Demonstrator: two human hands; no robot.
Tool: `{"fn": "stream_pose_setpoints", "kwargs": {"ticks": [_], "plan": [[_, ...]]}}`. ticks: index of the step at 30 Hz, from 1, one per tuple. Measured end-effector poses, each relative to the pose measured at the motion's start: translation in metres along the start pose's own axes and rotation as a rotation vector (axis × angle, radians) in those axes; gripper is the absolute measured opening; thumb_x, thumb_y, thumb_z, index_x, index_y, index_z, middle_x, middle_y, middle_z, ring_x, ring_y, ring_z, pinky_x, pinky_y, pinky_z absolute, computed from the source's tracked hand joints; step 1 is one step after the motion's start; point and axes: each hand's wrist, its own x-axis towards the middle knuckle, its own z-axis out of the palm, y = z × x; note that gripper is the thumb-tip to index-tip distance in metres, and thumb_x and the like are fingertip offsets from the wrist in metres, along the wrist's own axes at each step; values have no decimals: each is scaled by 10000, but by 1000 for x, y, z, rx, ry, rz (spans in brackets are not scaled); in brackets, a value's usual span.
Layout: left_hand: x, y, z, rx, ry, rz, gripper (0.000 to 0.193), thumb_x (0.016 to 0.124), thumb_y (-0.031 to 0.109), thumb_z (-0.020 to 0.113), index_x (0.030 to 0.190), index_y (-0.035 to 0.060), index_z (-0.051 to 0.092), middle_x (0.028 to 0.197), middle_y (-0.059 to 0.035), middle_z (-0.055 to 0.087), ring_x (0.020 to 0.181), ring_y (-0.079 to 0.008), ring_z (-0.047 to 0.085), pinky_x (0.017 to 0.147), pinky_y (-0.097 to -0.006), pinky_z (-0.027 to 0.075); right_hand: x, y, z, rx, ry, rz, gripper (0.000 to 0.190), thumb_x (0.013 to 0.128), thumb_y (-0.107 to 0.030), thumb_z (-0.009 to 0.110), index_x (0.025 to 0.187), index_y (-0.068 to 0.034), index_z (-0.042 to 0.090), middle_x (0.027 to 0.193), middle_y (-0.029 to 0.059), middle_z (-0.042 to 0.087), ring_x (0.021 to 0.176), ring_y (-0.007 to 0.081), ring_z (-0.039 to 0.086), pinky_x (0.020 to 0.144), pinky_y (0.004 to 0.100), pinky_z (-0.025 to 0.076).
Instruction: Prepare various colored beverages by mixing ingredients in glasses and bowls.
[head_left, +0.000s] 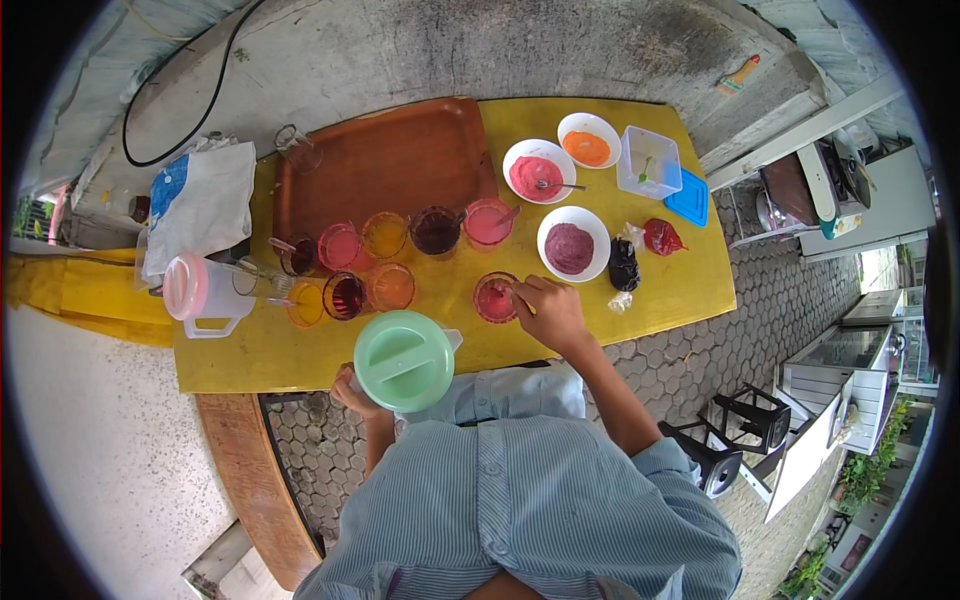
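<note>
My left hand (355, 391) grips a plastic pitcher with a green lid (404, 361) at the table's near edge; its handle is mostly hidden. With my right hand (549, 313) closed at the rim of a glass of red drink (496, 298), I seem to pinch a spoon or stirrer, largely covered by my fingers. To the left stand several glasses of red, orange and dark drinks, among them an orange one (391, 286) and a dark one (435, 230). Right of the red glass is a white bowl of purple powder (568, 247). Farther back sits a bowl of pink powder (535, 175) with a spoon.
The yellow table (675, 281) also bears a brown tray (390, 161), a bowl of orange powder (586, 148), a clear plastic container (649, 161), a blue lid (687, 198), tied plastic bags (624, 264) and a pink-lidded pitcher (217, 292). A concrete wall (540, 52) runs behind.
</note>
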Motion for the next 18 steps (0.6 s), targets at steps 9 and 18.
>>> {"fn": "stream_pose_setpoints", "kwargs": {"ticks": [9, 18], "plan": [[2, -2, 7, -258, 62, -13, 88, 880, 110, 544, 940, 76, 489, 1051, -69, 466, 978, -202, 510, 817, -351, 468, 2, 8, 0, -2, -32, -13, 90, 765, -108, 637, 706, -50, 602, 647, 87, 562, 585, 278, 593, 520, 379, 476], [-4, -10, 11, -48, 129, 26, 238, 877, 173, 596, 1002, 16, 468, 1036, -100, 465, 967, -211, 521, 790, -371, 485, 7, 13, -3, 49, -51, -136, 32, 748, -68, 656, 769, -46, 666, 645, 80, 580, 562, 251, 585, 504, 360, 466]]}}
